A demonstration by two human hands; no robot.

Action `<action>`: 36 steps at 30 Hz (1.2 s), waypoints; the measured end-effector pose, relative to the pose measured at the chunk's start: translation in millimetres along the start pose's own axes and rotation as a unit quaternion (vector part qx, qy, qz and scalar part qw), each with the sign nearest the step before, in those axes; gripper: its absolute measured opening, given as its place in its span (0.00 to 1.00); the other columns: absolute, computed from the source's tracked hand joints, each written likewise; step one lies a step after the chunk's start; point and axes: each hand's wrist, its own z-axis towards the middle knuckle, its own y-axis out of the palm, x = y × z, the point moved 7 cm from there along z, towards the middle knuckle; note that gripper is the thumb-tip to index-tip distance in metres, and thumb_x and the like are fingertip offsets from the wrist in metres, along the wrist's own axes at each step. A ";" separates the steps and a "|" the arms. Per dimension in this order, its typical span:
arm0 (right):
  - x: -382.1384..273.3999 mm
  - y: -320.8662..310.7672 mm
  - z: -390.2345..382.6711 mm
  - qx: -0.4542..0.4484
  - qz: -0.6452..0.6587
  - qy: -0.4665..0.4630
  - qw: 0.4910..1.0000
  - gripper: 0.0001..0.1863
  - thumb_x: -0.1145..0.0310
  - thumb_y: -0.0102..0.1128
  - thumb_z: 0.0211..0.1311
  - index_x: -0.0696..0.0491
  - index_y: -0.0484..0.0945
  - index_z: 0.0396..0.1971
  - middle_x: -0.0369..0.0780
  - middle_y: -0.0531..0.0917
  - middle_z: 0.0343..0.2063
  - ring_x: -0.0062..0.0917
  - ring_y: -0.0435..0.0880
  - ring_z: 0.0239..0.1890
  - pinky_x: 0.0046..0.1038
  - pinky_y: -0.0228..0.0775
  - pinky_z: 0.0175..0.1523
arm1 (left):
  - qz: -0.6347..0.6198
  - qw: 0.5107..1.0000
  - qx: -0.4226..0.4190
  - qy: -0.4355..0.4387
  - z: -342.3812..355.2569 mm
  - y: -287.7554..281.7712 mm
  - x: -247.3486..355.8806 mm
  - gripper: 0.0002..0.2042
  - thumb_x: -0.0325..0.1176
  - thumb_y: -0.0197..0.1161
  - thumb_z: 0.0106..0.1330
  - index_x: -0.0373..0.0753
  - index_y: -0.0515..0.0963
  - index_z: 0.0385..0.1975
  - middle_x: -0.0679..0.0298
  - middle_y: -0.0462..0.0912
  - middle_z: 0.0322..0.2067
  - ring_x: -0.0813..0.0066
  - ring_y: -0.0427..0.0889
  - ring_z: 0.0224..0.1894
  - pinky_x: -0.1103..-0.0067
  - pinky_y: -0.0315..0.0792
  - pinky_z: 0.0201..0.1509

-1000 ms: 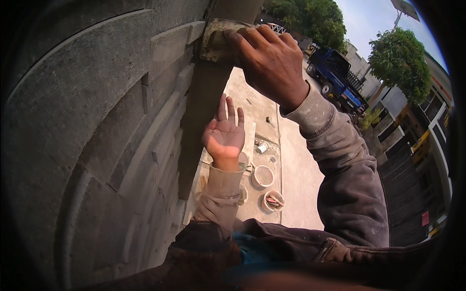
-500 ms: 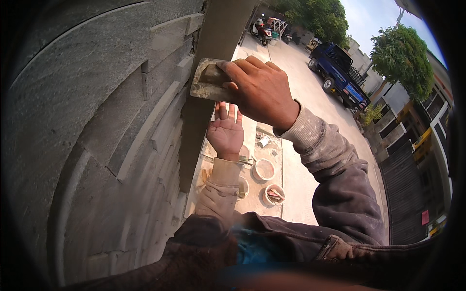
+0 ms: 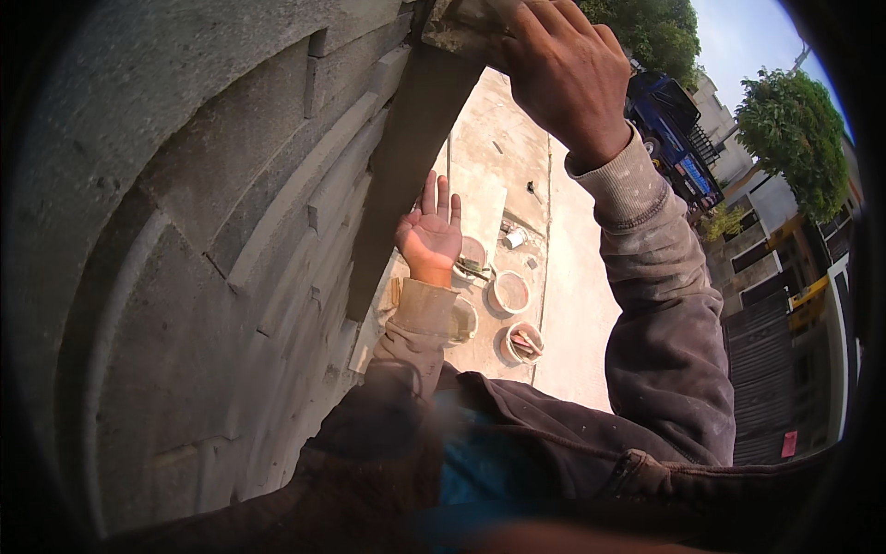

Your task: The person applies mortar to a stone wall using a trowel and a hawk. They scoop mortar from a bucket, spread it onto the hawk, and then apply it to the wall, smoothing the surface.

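My right hand (image 3: pixel 570 83) is high at the top of the view, closed on a flat, mortar-smeared trowel (image 3: pixel 460 26), which lies against the upper part of a smooth grey plastered strip (image 3: pixel 411 111); much of the tool is shadowed. My left hand (image 3: pixel 429 235) is lower, palm up with fingers stretched and apart, holding nothing, beside the same strip. Along the left runs a wall of layered grey stone pieces (image 3: pixel 231 148) in uneven relief.
Far below lie several round buckets (image 3: pixel 508 292), one with tools in it (image 3: pixel 521 343), and a white container (image 3: pixel 515 238) on pale concrete (image 3: pixel 581 314). At right are a blue pickup (image 3: pixel 674 138), trees (image 3: pixel 794 138) and a dark gate (image 3: pixel 757 388).
My right hand with the trowel moved down half a second ago and is now higher and further right. My left hand stays open. The whole view has shifted slightly.
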 end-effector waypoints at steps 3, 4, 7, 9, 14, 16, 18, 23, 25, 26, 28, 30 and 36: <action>-20.0 33.3 -41.5 -0.024 -0.016 -0.034 0.999 0.20 0.60 0.68 0.58 0.43 0.80 0.52 0.31 0.84 0.39 0.24 0.83 0.39 0.29 0.69 0.38 | -0.004 1.000 -0.015 -0.006 3.7 -2.2 -3.8 0.31 0.34 0.51 0.53 0.41 0.70 0.62 0.62 0.69 0.69 0.66 0.64 0.71 0.63 0.55 0.73; -27.6 42.9 -51.9 -0.036 -0.006 -0.035 0.999 0.21 0.60 0.67 0.59 0.42 0.79 0.53 0.29 0.83 0.41 0.20 0.81 0.40 0.27 0.65 0.38 | 0.002 1.000 -0.008 -0.003 3.8 -2.8 -3.4 0.31 0.34 0.50 0.53 0.42 0.70 0.63 0.63 0.68 0.69 0.66 0.62 0.72 0.63 0.54 0.73; -53.2 53.3 -72.5 -0.073 0.007 -0.034 0.997 0.22 0.64 0.66 0.59 0.41 0.79 0.55 0.29 0.83 0.41 0.21 0.81 0.41 0.27 0.65 0.38 | -0.002 1.000 -0.016 -0.011 6.2 -6.1 -3.6 0.31 0.34 0.49 0.55 0.43 0.70 0.64 0.64 0.68 0.70 0.67 0.60 0.73 0.62 0.53 0.73; -65.7 57.0 -81.3 -0.107 0.025 -0.018 0.994 0.24 0.65 0.66 0.56 0.41 0.79 0.56 0.29 0.83 0.42 0.20 0.80 0.41 0.27 0.65 0.39 | -0.004 0.999 -0.047 -0.022 12.4 -14.7 -4.3 0.31 0.35 0.48 0.56 0.45 0.68 0.66 0.65 0.65 0.71 0.68 0.55 0.75 0.62 0.51 0.74; -86.8 69.1 -105.2 -0.134 0.052 -0.005 0.990 0.26 0.66 0.65 0.53 0.41 0.79 0.56 0.27 0.82 0.43 0.19 0.79 0.42 0.26 0.64 0.41 | 0.047 0.996 -0.060 -0.036 16.7 -28.7 -8.6 0.36 0.37 0.47 0.56 0.45 0.62 0.71 0.71 0.59 0.74 0.70 0.48 0.78 0.60 0.36 0.79; -94.9 71.8 -110.4 -0.148 0.045 -0.009 0.988 0.25 0.65 0.65 0.52 0.41 0.80 0.54 0.27 0.82 0.43 0.19 0.78 0.43 0.26 0.64 0.43 | 0.028 0.997 -0.051 -0.057 20.2 -38.7 -11.6 0.37 0.38 0.47 0.55 0.44 0.61 0.72 0.72 0.59 0.74 0.69 0.47 0.78 0.59 0.28 0.79; -104.5 77.1 -120.1 -0.154 0.057 -0.010 0.986 0.25 0.64 0.65 0.51 0.41 0.80 0.53 0.27 0.82 0.43 0.19 0.78 0.43 0.26 0.64 0.42 | 0.013 0.994 -0.088 -0.063 14.4 -29.6 -10.5 0.36 0.38 0.48 0.55 0.44 0.63 0.70 0.72 0.61 0.73 0.69 0.46 0.78 0.59 0.27 0.79; -125.3 83.8 -133.8 -0.094 0.088 -0.033 0.991 0.22 0.62 0.62 0.46 0.46 0.83 0.46 0.30 0.78 0.33 0.19 0.74 0.36 0.28 0.61 0.30 | 0.098 0.994 0.036 -0.035 1.4 -54.8 2.7 0.33 0.39 0.47 0.56 0.43 0.67 0.67 0.68 0.65 0.71 0.66 0.54 0.75 0.58 0.36 0.79; -133.2 88.0 -141.9 -0.101 0.086 -0.031 0.991 0.18 0.63 0.61 0.48 0.46 0.82 0.43 0.29 0.76 0.31 0.19 0.74 0.36 0.28 0.60 0.29 | 0.110 0.990 0.080 -0.030 -11.4 -75.0 8.2 0.32 0.39 0.44 0.59 0.40 0.66 0.67 0.66 0.65 0.71 0.65 0.56 0.75 0.58 0.40 0.77; -138.0 91.4 -149.0 -0.109 0.091 -0.028 0.989 0.17 0.63 0.61 0.48 0.46 0.82 0.42 0.29 0.76 0.31 0.20 0.74 0.36 0.28 0.60 0.29 | 0.126 0.987 0.092 -0.039 -20.8 -87.2 11.0 0.32 0.38 0.44 0.60 0.39 0.66 0.67 0.66 0.65 0.71 0.66 0.56 0.75 0.58 0.40 0.77; -150.7 98.1 -162.0 -0.126 0.112 -0.025 0.985 0.15 0.64 0.61 0.48 0.45 0.81 0.39 0.29 0.75 0.30 0.20 0.74 0.36 0.27 0.60 0.29 | 0.152 0.980 0.115 -0.052 -36.3 -107.5 21.1 0.30 0.38 0.40 0.64 0.38 0.65 0.68 0.64 0.64 0.71 0.65 0.56 0.75 0.59 0.43 0.76; -156.3 98.2 -168.0 -0.198 0.143 -0.013 0.970 0.17 0.64 0.61 0.53 0.45 0.81 0.45 0.30 0.79 0.37 0.20 0.76 0.41 0.28 0.64 0.37 | 0.175 0.973 0.135 -0.058 -48.6 -131.7 31.1 0.30 0.38 0.39 0.65 0.38 0.65 0.67 0.64 0.65 0.71 0.65 0.58 0.74 0.60 0.45 0.76; -111.7 45.7 -140.1 -0.166 0.174 0.037 0.970 0.18 0.64 0.67 0.54 0.46 0.80 0.47 0.33 0.83 0.41 0.23 0.81 0.42 0.29 0.70 0.40 | 0.273 0.948 0.150 -0.068 -80.4 -181.2 59.7 0.33 0.39 0.41 0.62 0.38 0.60 0.71 0.62 0.66 0.71 0.64 0.60 0.74 0.61 0.48 0.75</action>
